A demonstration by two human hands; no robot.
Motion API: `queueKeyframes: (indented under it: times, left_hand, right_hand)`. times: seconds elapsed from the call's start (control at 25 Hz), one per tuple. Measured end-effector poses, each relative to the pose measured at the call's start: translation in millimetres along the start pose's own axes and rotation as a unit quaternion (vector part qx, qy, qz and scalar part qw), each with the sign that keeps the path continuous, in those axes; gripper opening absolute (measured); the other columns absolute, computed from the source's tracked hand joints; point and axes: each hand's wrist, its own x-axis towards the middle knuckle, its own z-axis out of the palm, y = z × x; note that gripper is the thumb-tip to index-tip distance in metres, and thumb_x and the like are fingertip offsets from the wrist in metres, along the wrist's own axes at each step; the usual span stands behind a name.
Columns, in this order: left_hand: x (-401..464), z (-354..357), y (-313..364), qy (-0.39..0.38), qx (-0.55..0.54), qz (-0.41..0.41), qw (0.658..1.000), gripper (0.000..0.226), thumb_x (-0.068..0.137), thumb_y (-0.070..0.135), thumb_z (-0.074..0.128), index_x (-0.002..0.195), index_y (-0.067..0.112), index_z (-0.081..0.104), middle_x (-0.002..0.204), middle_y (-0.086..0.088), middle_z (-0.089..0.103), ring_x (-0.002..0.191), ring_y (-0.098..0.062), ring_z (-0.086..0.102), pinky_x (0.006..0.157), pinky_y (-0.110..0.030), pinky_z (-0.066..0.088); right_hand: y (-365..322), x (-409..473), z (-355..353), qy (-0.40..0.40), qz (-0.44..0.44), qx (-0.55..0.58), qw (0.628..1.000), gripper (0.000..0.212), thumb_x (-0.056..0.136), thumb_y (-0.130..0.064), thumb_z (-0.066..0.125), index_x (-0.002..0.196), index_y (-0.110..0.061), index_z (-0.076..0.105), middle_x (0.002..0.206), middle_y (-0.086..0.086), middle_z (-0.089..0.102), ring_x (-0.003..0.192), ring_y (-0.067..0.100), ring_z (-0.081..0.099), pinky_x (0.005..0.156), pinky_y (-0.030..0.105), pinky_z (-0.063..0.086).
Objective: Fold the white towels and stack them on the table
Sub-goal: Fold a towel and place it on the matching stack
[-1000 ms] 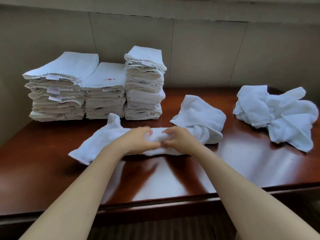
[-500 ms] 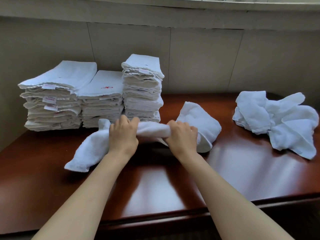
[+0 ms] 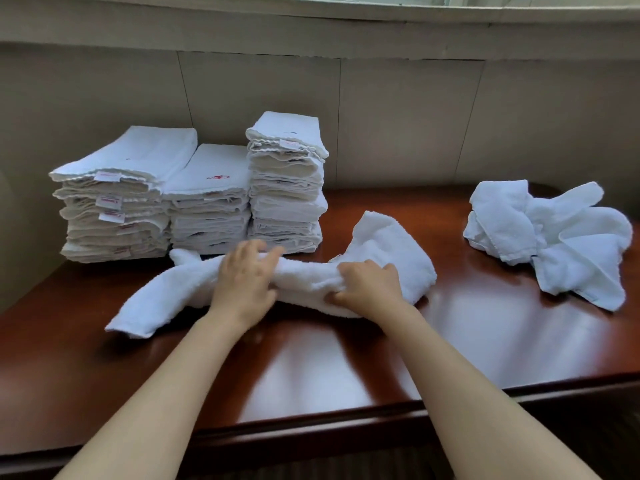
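Observation:
A bunched white towel [image 3: 388, 247] lies stretched left to right across the middle of the dark wooden table [image 3: 450, 341]. My left hand [image 3: 244, 280] grips its middle-left part with fingers curled over the top. My right hand [image 3: 369, 285] grips it a little to the right, fingers tucked into the cloth. Three stacks of folded white towels [image 3: 207, 202] stand at the back left against the wall. A heap of unfolded white towels [image 3: 550, 237] lies at the right.
A beige panelled wall [image 3: 398, 123] runs behind the table, close to the stacks. The table's front edge [image 3: 311, 427] runs just under my forearms. Bare glossy wood lies between the held towel and the heap.
Both hands moved from pressed together at the towel's near edge to gripping it apart, and the towel's middle is pulled out straighter between them. The view has tilted up slightly.

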Motion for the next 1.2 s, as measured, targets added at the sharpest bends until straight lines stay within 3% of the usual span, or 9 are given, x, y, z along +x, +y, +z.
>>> queueKeyframes:
  times: [0.12, 0.28, 0.4, 0.56, 0.64, 0.76, 0.92, 1.04, 1.2]
  left_hand:
    - [-1.3, -1.8, 20.0, -0.076, 0.029, 0.065, 0.995, 0.047, 0.083, 0.028, 0.057, 0.13, 0.025, 0.048, 0.127, 0.002, 0.052, 0.123, -0.021, 0.046, 0.099, -0.033, 0.029]
    - [-0.3, -10.0, 18.8, 0.021, 0.056, -0.009, 0.998, 0.024, 0.075, 0.012, 0.062, 0.099, 0.014, 0.059, 0.096, -0.008, 0.061, 0.092, -0.031, 0.061, 0.077, -0.038, 0.039]
    - [6.1, -11.5, 23.8, 0.112, 0.062, -0.01, 0.992, 0.03, 0.047, -0.004, 0.071, 0.072, 0.009, 0.061, 0.067, -0.011, 0.058, 0.063, -0.032, 0.058, 0.059, -0.036, 0.039]
    - [10.1, -16.9, 35.9, 0.17, 0.032, -0.007, 0.985, 0.033, 0.048, -0.006, 0.062, 0.079, 0.004, 0.061, 0.071, -0.017, 0.056, 0.066, -0.035, 0.056, 0.062, -0.038, 0.041]
    - [12.6, -17.4, 34.6, 0.135, 0.003, -0.054, 0.989, 0.031, 0.061, 0.002, 0.049, 0.089, 0.003, 0.061, 0.081, -0.02, 0.06, 0.077, -0.039, 0.057, 0.069, -0.041, 0.039]
    - [12.7, -15.1, 26.6, -0.055, -0.023, -0.15, 0.987, 0.034, 0.085, 0.021, 0.045, 0.117, 0.013, 0.051, 0.115, -0.017, 0.059, 0.109, -0.035, 0.052, 0.089, -0.041, 0.034]
    - [10.1, -8.7, 29.0, -0.098, -0.025, -0.121, 0.987, 0.057, 0.081, 0.058, 0.048, 0.127, 0.025, 0.048, 0.123, -0.013, 0.054, 0.118, -0.032, 0.047, 0.096, -0.04, 0.032]
    - [8.7, -7.0, 35.6, -0.128, -0.048, -0.068, 0.988, 0.06, 0.081, 0.059, 0.055, 0.131, 0.027, 0.047, 0.124, -0.009, 0.055, 0.119, -0.028, 0.048, 0.097, -0.039, 0.036]
    - [3.7, -16.6, 21.8, -0.233, -0.177, -0.043, 0.955, 0.064, 0.066, 0.045, 0.061, 0.126, 0.024, 0.055, 0.121, 0.003, 0.061, 0.11, -0.017, 0.055, 0.093, -0.031, 0.044]
  right_hand:
    - [-8.3, -9.3, -3.5, -0.035, -0.017, 0.042, 0.998, 0.032, 0.081, -0.054, 0.058, 0.103, -0.031, 0.055, 0.113, -0.004, 0.063, 0.111, 0.02, 0.052, 0.078, 0.035, 0.027]
    - [25.6, -17.8, -19.2, -0.12, 0.064, -0.001, 0.991, 0.063, 0.069, -0.051, 0.072, 0.124, -0.03, 0.048, 0.128, -0.007, 0.049, 0.125, 0.019, 0.038, 0.09, 0.042, 0.033]
    - [43.3, -20.5, -16.2, 0.02, 0.153, -0.017, 0.988, 0.057, 0.077, -0.036, 0.069, 0.127, -0.026, 0.045, 0.132, -0.004, 0.045, 0.125, 0.021, 0.036, 0.09, 0.039, 0.035]
    - [59.1, -19.3, -15.3, 0.249, 0.235, 0.087, 0.935, 0.045, 0.088, -0.029, 0.058, 0.129, -0.014, 0.049, 0.132, 0.015, 0.039, 0.119, 0.035, 0.04, 0.083, 0.04, 0.045]
    - [83.0, -23.9, -12.7, 0.219, 0.3, 0.136, 0.918, 0.04, 0.094, -0.027, 0.051, 0.129, -0.006, 0.049, 0.134, 0.022, 0.036, 0.121, 0.039, 0.04, 0.088, 0.042, 0.044]
    - [113.2, -37.9, -6.2, 0.045, 0.386, 0.016, 0.921, 0.036, 0.094, -0.014, 0.043, 0.129, -0.01, 0.049, 0.134, 0.019, 0.038, 0.124, 0.035, 0.037, 0.099, 0.044, 0.038]
    - [97.6, -30.1, -5.9, 0.132, 0.201, -0.027, 0.97, 0.045, 0.087, -0.007, 0.048, 0.129, -0.021, 0.049, 0.136, 0.01, 0.042, 0.128, 0.029, 0.036, 0.105, 0.043, 0.03]
    - [64.5, -26.8, 4.7, 0.025, -0.01, 0.085, 0.996, 0.036, 0.087, -0.013, 0.051, 0.122, -0.017, 0.057, 0.125, 0.007, 0.053, 0.117, 0.029, 0.048, 0.095, 0.037, 0.041]
    - [42.5, -29.9, -10.0, 0.043, 0.092, 0.052, 0.993, 0.022, 0.086, -0.026, 0.046, 0.072, -0.014, 0.058, 0.085, 0.006, 0.062, 0.082, 0.027, 0.057, 0.06, 0.029, 0.038]
